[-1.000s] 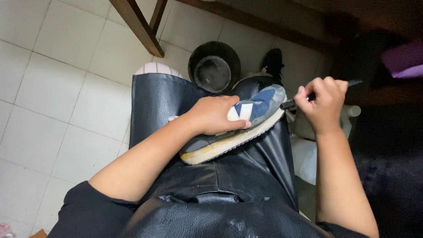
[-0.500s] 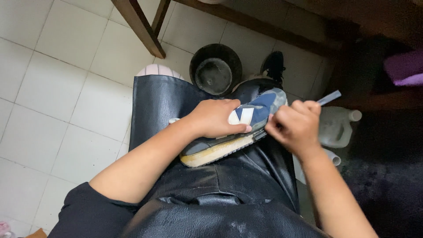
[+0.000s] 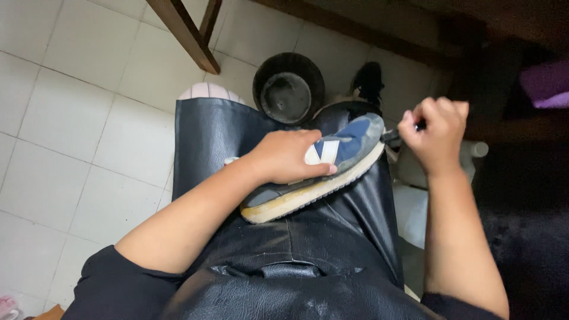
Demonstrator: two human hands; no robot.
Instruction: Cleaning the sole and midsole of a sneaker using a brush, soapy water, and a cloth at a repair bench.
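The shoe (image 3: 332,163), a blue sneaker with a white stripe and a pale sole, lies on its side across the person's lap on a black apron (image 3: 284,237). Its long axis runs diagonally, heel low toward the left near the body, toe high toward the right and away. The sole edge faces the person.

The left hand (image 3: 284,155) lies over the middle of the shoe, fingers curled round the upper and pressing it onto the apron, so it grips the shoe. The right hand (image 3: 435,133) is a closed fist just beyond the toe, holding a thin dark tool (image 3: 392,136) whose tip sits at the toe end; what kind of tool it is cannot be told. So the left hand is on the shoe, while the right is just off its far end, in line with the long axis.

Farther out, 1 round black pot (image 3: 288,89) stands on the white floor tiles (image 3: 77,89) beyond the knees, beside a brown wooden leg (image 3: 186,35). A pale plastic jug (image 3: 415,178) sits low on the right.
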